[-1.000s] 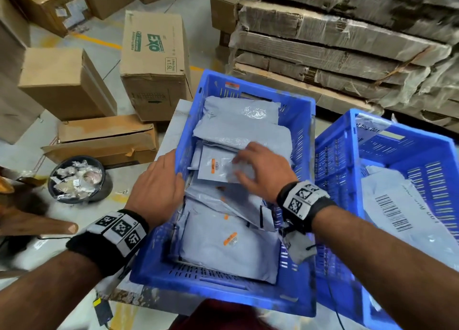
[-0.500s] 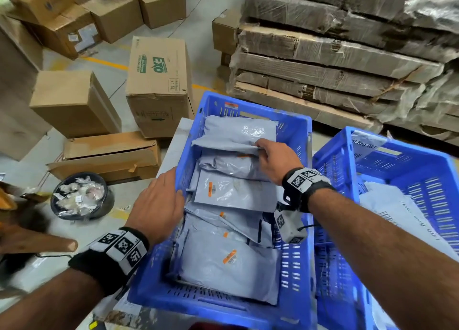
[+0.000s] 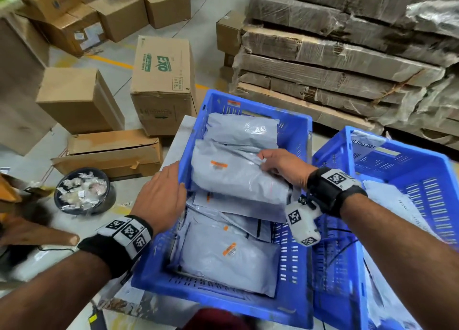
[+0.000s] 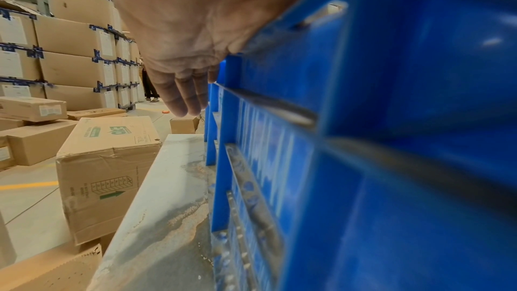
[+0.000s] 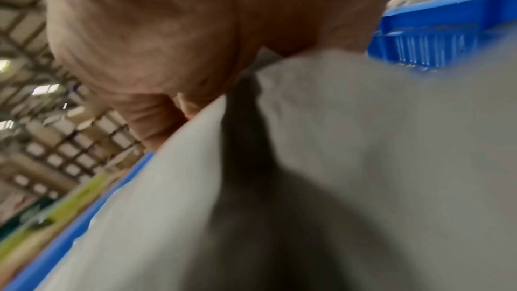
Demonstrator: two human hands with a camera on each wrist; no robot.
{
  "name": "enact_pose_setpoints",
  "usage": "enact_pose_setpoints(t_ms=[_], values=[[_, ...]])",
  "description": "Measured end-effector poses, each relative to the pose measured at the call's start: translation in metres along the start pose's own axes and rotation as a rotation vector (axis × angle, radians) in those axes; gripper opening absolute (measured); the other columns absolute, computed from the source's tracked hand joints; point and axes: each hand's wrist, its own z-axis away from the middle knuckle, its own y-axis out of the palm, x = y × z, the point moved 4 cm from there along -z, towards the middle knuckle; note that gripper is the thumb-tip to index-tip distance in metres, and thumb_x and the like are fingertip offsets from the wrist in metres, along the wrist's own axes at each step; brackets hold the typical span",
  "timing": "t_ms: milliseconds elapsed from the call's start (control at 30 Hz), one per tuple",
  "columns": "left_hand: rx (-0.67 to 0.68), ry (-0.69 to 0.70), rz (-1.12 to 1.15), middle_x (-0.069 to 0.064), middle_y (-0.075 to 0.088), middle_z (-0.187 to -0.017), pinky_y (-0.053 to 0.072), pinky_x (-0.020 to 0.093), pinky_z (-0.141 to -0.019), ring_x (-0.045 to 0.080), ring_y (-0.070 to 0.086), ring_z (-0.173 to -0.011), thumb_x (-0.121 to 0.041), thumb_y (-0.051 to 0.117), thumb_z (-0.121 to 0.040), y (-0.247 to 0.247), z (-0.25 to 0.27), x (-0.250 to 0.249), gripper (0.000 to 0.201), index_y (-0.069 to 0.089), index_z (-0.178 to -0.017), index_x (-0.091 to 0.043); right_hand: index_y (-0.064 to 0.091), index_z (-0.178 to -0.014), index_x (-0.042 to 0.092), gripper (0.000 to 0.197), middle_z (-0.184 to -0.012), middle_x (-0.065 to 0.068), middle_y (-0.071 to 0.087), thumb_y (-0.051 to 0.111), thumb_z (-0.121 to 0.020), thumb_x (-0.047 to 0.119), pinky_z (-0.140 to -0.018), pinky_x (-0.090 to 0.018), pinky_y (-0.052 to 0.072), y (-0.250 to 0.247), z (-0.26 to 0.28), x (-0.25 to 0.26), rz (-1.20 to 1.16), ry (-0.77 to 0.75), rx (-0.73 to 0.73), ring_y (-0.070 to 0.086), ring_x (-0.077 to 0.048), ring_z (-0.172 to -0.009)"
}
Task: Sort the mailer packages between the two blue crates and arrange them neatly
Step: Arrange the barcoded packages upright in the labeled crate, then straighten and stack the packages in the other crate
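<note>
Two blue crates stand side by side on a grey table. The left crate (image 3: 295, 252) holds several grey mailer packages. My right hand (image 3: 280, 165) grips a grey mailer (image 3: 238, 178) with an orange sticker by its right edge and holds it tilted above the others; the right wrist view shows the same grey mailer (image 5: 349, 163) pinched under my palm. My left hand (image 3: 161, 195) rests flat against the left crate's outer wall, fingers (image 4: 181, 96) straight beside the blue wall (image 4: 279, 141). The right crate (image 3: 407, 170) holds white mailers (image 3: 387, 195) with printed labels.
Cardboard boxes stand on the floor to the left, one printed EXO (image 3: 162, 81). A black bowl of scraps (image 3: 84, 190) sits by the table's left side. Wrapped stacks of flat cardboard (image 3: 347, 56) rise behind the crates. Someone's foot (image 3: 37, 235) shows at the far left.
My right hand reached to the far part of the left crate, took hold of a grey mailer and lifted it up over the pile. The left hand stayed on the crate's side.
</note>
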Motion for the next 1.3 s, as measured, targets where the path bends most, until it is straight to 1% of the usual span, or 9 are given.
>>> enact_pose_setpoints(t_ms=[200,300,400,567,667,767,933,1067,1300], values=[[-0.005,0.013,-0.025,0.011,0.056,-0.122,0.045,0.043,-0.089,0.03,0.054,-0.107,-0.024,0.042,-0.101,0.001,0.0,0.001,0.044,0.037,-0.143,-0.011,0.055,-0.074,0.014,0.019,-0.071,-0.002,0.05,0.057,-0.093,0.01,-0.06,-0.022,0.035,0.053,0.021,-0.045,0.516,0.124,0.379,0.045,-0.012,-0.066],[-0.012,0.029,-0.015,0.011,0.056,-0.12,0.046,0.043,-0.088,0.029,0.054,-0.103,-0.024,0.043,-0.101,0.002,-0.001,0.003,0.042,0.039,-0.141,-0.012,0.063,-0.118,0.017,0.026,-0.108,-0.005,0.065,0.057,-0.096,0.03,-0.083,-0.025,0.043,0.077,0.033,-0.052,0.857,0.066,0.412,0.059,-0.022,-0.101],[-0.02,0.037,-0.013,0.01,0.057,-0.115,0.047,0.042,-0.086,0.028,0.054,-0.099,-0.024,0.043,-0.101,0.003,-0.002,0.004,0.038,0.04,-0.137,-0.012,0.059,-0.122,0.028,0.039,-0.12,-0.001,0.063,0.063,-0.088,0.048,-0.085,-0.029,0.042,0.076,0.03,-0.032,1.069,-0.139,0.19,0.058,-0.024,-0.112],[-0.028,0.036,-0.039,0.008,0.056,-0.112,0.049,0.045,-0.085,0.027,0.054,-0.096,-0.026,0.041,-0.101,0.005,-0.003,0.005,0.035,0.04,-0.134,-0.013,0.056,-0.126,0.029,0.052,-0.124,0.0,0.052,0.075,-0.078,0.034,-0.082,-0.034,0.046,0.048,0.013,-0.012,0.941,-0.311,-0.219,0.053,-0.025,-0.115],[-0.03,0.035,-0.038,0.008,0.056,-0.113,0.049,0.046,-0.086,0.027,0.054,-0.096,-0.027,0.041,-0.101,0.005,-0.003,0.005,0.037,0.04,-0.135,-0.014,0.039,-0.149,0.027,0.089,-0.148,-0.017,0.037,0.082,-0.072,0.021,-0.106,-0.042,0.038,0.04,0.001,-0.03,1.041,-0.263,-0.249,0.039,-0.037,-0.136],[-0.027,0.03,-0.035,0.008,0.056,-0.115,0.049,0.046,-0.087,0.026,0.054,-0.097,-0.026,0.041,-0.101,0.005,-0.003,0.005,0.037,0.04,-0.136,-0.013,0.002,-0.158,0.037,0.097,-0.16,-0.025,0.01,0.069,-0.088,0.039,-0.12,-0.051,0.012,0.04,-0.011,-0.05,1.242,-0.141,-0.147,0.008,-0.039,-0.15],[-0.006,0.015,-0.04,0.009,0.056,-0.118,0.049,0.045,-0.089,0.028,0.055,-0.1,-0.027,0.041,-0.101,0.005,-0.003,0.004,0.04,0.038,-0.139,-0.014,0.0,-0.156,0.044,0.094,-0.147,-0.023,0.027,0.056,-0.084,0.069,-0.117,-0.061,0.009,0.046,-0.014,-0.051,1.237,-0.127,-0.078,0.02,-0.04,-0.144],[-0.002,0.016,-0.047,0.011,0.056,-0.118,0.047,0.046,-0.088,0.03,0.054,-0.099,-0.026,0.042,-0.1,0.004,-0.003,0.003,0.04,0.039,-0.138,-0.013,0.008,-0.156,0.042,0.091,-0.141,-0.018,0.025,0.06,-0.084,0.065,-0.1,-0.045,0.044,0.049,-0.013,-0.047,1.197,-0.103,0.017,0.052,-0.039,-0.116],[-0.008,0.023,-0.046,0.014,0.056,-0.119,0.047,0.046,-0.086,0.033,0.054,-0.098,-0.023,0.043,-0.1,0.004,-0.003,0.004,0.04,0.039,-0.138,-0.012,0.012,-0.156,0.043,0.081,-0.141,-0.016,0.037,0.056,-0.09,0.057,-0.094,-0.045,0.048,0.07,0.013,-0.037,1.202,-0.223,0.233,0.054,-0.039,-0.114]])
